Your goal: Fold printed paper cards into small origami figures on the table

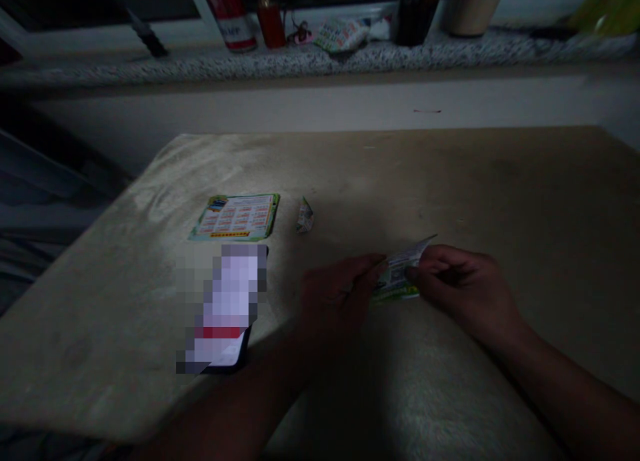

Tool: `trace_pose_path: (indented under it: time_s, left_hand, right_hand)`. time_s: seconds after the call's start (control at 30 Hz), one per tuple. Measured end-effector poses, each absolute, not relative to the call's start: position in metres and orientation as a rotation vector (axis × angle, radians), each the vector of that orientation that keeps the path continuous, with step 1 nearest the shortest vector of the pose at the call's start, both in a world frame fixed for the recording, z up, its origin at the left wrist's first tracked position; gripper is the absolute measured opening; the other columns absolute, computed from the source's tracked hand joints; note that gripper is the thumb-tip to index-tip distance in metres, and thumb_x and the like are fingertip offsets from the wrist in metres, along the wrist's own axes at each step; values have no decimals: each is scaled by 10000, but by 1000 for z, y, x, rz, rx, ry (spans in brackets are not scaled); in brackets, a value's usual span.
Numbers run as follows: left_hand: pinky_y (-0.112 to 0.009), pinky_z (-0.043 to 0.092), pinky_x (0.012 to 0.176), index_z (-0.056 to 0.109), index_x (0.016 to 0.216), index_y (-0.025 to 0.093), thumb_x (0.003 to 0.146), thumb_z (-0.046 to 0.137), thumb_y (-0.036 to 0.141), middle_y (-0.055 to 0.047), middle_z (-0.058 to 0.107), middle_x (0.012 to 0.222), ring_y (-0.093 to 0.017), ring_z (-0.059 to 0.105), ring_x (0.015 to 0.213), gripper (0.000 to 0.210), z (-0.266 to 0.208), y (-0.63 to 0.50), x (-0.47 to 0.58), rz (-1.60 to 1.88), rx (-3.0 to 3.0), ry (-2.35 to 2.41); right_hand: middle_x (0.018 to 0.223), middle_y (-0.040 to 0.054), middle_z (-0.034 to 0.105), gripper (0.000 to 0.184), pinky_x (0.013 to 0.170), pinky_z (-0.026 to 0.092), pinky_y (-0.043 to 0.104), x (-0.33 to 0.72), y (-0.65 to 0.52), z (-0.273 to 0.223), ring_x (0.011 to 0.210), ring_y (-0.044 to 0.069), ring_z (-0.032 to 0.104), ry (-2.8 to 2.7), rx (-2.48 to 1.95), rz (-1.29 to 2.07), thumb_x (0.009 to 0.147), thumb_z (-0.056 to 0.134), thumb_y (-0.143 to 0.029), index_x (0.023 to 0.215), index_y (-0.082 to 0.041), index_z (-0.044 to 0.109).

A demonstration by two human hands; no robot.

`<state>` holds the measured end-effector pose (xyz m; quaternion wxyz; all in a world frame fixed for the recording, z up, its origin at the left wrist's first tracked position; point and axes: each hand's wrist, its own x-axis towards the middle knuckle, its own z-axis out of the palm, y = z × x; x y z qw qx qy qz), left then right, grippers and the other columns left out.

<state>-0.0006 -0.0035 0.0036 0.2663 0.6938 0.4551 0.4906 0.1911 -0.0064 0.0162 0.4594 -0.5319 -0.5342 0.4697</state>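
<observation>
Between my two hands is a printed card (399,274), white and green, bent so that its far right corner lifts off the table. My right hand (460,284) pinches the raised right part between thumb and fingers. At the card's left end, my left hand (345,288) has its fingers closed on the edge; the fingertips are dark and partly hidden. A small folded paper piece (305,216) stands on the table beyond my left hand. Farther left lies a flat stack of printed calendar cards (235,217). Nearer me is a phone (230,351) with a lit screen, mostly pixelated.
The table (350,161) meets a white wall below a speckled stone sill (280,60). On the sill stand a red can (233,18), a small orange-red bottle (271,22), a crumpled printed packet (341,36), a dark cup (415,14) and a beige container (473,8).
</observation>
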Motion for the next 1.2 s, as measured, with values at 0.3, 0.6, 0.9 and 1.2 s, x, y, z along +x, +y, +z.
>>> trace_pose_path:
  time_s: [0.3, 0.6, 0.9, 1.2]
  left_hand:
    - [-179, 599, 621, 793, 998, 219, 929, 653, 199, 9, 818, 832, -105, 750, 647, 158, 6, -1, -4, 1345, 1931, 1252]
    - [-163, 568, 527, 804, 943, 216, 914, 678, 226, 25, 797, 732, -103, 716, 566, 129, 12, 0, -2, 1313, 1749, 1339]
    - [-171, 597, 516, 801, 911, 200, 881, 729, 276, 12, 802, 762, -128, 747, 620, 109, 7, 4, -1, 1355, 1370, 1325]
    - [-166, 583, 496, 796, 879, 199, 879, 736, 286, 14, 787, 730, -111, 717, 586, 105, 4, 3, 3, 1313, 1311, 1268]
  right_hand:
    - [738, 23, 810, 98, 653, 655, 284, 199, -2, 8, 662, 191, 776, -1337, -1304, 1150, 739, 764, -167, 798, -231, 809]
    - [841, 32, 831, 116, 715, 672, 303, 194, -5, 6, 704, 192, 787, -1305, -1226, 1297, 783, 790, -210, 890, -245, 814]
    - [865, 41, 831, 123, 713, 647, 278, 200, -3, 9, 751, 192, 783, -1329, -1245, 1215, 791, 735, -186, 875, -226, 816]
    - [906, 41, 834, 127, 790, 660, 318, 195, -7, 5, 794, 202, 800, -1277, -1150, 1363, 792, 794, -209, 917, -233, 801]
